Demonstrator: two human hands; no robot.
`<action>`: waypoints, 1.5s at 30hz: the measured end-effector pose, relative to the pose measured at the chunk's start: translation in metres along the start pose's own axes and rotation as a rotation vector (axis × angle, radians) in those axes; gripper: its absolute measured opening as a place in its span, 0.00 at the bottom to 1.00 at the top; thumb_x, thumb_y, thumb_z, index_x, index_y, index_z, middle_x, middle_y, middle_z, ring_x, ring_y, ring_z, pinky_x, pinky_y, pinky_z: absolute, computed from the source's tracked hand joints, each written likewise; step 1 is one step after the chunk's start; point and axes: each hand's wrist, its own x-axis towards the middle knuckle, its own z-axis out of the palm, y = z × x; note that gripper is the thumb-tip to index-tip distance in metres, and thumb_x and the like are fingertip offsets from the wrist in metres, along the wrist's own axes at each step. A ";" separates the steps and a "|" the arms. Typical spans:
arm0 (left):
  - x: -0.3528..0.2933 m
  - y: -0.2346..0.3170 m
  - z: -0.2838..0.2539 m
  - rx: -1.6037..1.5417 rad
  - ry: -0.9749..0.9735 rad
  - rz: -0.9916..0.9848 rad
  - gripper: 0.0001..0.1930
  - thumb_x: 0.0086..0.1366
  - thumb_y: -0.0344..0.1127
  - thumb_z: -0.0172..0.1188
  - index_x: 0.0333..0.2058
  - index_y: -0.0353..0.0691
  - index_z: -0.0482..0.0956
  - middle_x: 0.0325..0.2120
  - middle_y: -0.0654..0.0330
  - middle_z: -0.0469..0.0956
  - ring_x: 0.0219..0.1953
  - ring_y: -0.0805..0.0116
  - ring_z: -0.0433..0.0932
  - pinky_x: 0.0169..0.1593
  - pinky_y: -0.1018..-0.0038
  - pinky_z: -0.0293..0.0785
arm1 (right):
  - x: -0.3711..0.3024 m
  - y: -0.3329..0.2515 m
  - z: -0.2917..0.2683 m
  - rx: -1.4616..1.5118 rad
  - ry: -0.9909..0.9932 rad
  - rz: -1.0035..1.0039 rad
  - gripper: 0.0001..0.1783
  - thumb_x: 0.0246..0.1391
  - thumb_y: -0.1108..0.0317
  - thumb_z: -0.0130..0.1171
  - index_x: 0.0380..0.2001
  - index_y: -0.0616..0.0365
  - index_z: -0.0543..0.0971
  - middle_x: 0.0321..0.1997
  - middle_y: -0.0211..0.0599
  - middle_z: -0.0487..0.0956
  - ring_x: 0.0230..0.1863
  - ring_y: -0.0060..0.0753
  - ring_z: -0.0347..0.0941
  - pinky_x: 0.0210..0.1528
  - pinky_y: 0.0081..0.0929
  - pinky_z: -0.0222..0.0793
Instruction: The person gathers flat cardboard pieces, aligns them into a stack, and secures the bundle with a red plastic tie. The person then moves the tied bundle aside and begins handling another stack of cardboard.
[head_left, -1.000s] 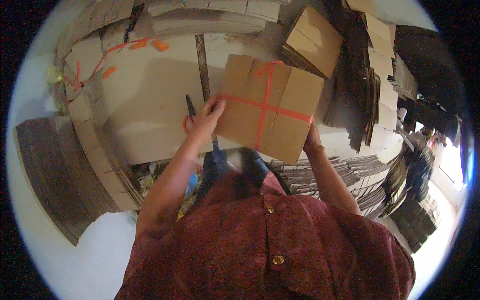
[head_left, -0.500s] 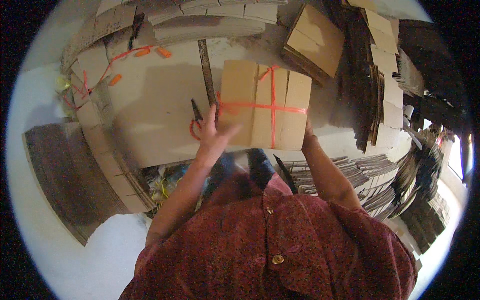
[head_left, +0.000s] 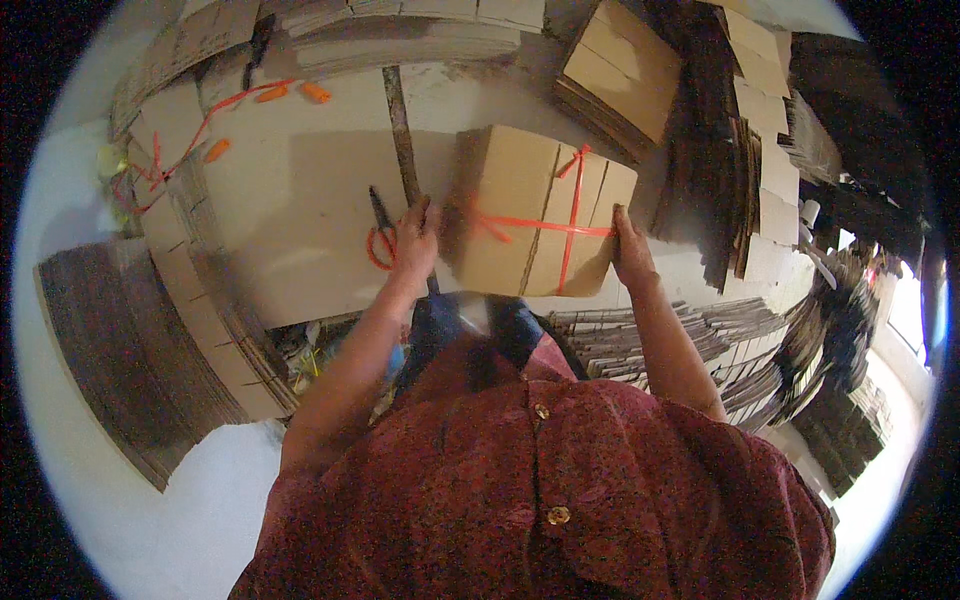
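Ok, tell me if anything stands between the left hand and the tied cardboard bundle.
Nothing visible stands between the left hand and the tied cardboard bundle; the scissors lie on the hand's other side. The right hand holds the bundle's right edge.

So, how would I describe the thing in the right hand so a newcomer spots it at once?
From the dark red shirt at the bottom, go up to the light work surface. There the right hand holds the right edge of a boxy cardboard bundle. Crossed red string on its face sets it apart from the neighbouring cardboard stack, where no string shows.
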 end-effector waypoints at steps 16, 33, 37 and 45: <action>-0.096 -0.006 -0.016 -0.497 -0.307 -0.389 0.21 0.59 0.47 0.55 0.42 0.35 0.67 0.33 0.59 0.72 0.37 0.67 0.73 0.39 0.73 0.72 | 0.061 -0.086 0.043 -0.519 -0.360 -0.159 0.35 0.54 0.42 0.43 0.53 0.60 0.66 0.49 0.44 0.72 0.51 0.33 0.65 0.55 0.29 0.58; -0.047 0.096 -0.043 -0.069 -0.019 0.354 0.07 0.61 0.31 0.53 0.36 0.35 0.71 0.31 0.60 0.74 0.32 0.74 0.73 0.35 0.79 0.70 | -0.085 0.019 0.046 0.761 0.014 0.526 0.47 0.47 0.27 0.31 0.63 0.45 0.47 0.66 0.37 0.49 0.62 0.47 0.51 0.53 0.60 0.52; 0.060 0.153 -0.031 0.122 0.123 0.831 0.16 0.63 0.38 0.49 0.46 0.36 0.70 0.42 0.49 0.73 0.48 0.57 0.69 0.54 0.72 0.60 | -0.080 0.014 0.098 1.150 -0.256 0.316 0.50 0.46 0.26 0.30 0.63 0.48 0.40 0.67 0.41 0.42 0.65 0.53 0.42 0.59 0.61 0.41; 0.073 0.146 -0.016 0.422 -0.266 0.672 0.23 0.57 0.53 0.54 0.34 0.35 0.77 0.29 0.49 0.74 0.33 0.54 0.74 0.36 0.65 0.68 | -0.084 -0.040 0.090 1.146 -0.075 0.110 0.44 0.47 0.29 0.37 0.59 0.47 0.53 0.60 0.38 0.56 0.58 0.45 0.57 0.55 0.52 0.55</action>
